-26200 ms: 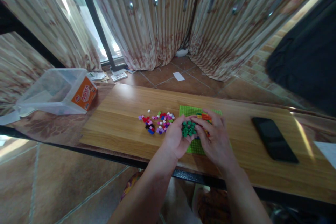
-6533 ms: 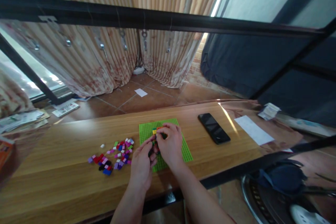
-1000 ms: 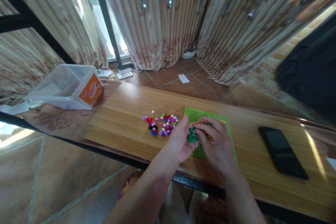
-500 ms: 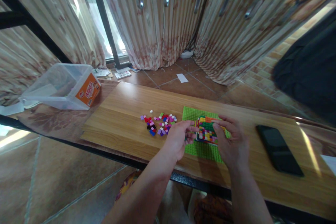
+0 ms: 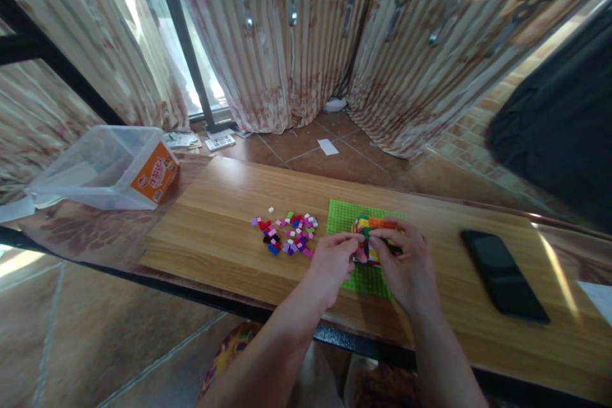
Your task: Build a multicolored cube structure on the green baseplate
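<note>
A multicoloured model of small toy bricks [image 5: 381,223] sits on or just above a green studded baseplate [image 5: 340,211]. My left hand [image 5: 335,261] is closed at the model's left side, thumb and forefinger pinched against it. From the right, my right hand [image 5: 407,262] grips the same model, with its thumb on the near face and fingers over the far right edge. Both sets of fingertips nearly meet and cover much of the model, so any single brick between them is hidden. Loose small bricks [image 5: 292,233] in pink, purple, red, white and blue lie scattered left of the baseplate.
Everything lies on a long wooden board [image 5: 210,217] on a table. A black phone [image 5: 505,275] rests at the right. At the far left stands a clear plastic box [image 5: 108,169] with an orange label. Striped curtains [image 5: 296,57] hang behind the table.
My left hand has moved in over the model, its fingers drawing together beside the right thumb. My right fingers have shifted slightly left. The whole view has tilted a little.
</note>
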Motion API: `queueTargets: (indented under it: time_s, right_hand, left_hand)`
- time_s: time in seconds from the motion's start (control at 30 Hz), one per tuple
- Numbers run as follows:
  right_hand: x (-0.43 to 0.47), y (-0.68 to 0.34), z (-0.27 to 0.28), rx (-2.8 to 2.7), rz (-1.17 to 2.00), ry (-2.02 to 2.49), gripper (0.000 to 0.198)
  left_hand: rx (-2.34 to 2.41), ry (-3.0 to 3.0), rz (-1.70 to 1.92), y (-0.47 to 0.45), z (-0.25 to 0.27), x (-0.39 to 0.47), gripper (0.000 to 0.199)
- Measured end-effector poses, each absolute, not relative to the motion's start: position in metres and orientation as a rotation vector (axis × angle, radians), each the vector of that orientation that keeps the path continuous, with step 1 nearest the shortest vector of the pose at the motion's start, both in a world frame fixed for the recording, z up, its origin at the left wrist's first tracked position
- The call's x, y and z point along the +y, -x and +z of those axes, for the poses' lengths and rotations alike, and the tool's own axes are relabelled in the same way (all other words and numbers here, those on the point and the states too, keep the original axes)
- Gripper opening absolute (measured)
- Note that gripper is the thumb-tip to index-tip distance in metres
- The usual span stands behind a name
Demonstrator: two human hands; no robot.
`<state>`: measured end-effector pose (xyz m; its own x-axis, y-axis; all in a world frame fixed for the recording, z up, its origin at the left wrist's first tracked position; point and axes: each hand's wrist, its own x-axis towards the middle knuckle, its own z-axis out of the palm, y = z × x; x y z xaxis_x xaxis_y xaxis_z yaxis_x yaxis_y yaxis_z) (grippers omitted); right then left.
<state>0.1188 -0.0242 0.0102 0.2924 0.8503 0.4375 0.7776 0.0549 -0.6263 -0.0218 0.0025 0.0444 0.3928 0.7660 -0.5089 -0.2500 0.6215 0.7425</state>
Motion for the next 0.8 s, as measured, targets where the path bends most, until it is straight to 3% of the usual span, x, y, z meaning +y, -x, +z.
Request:
queueTargets:
  time_s: [0.8]
  right_hand:
    - [-0.019, -0.114, 0.012, -1.271, 0.121, 1.774, 0.015]
  left_hand:
    - [1.039, -0.828, 0.812, 0.012, 0.037, -0.004, 0.027]
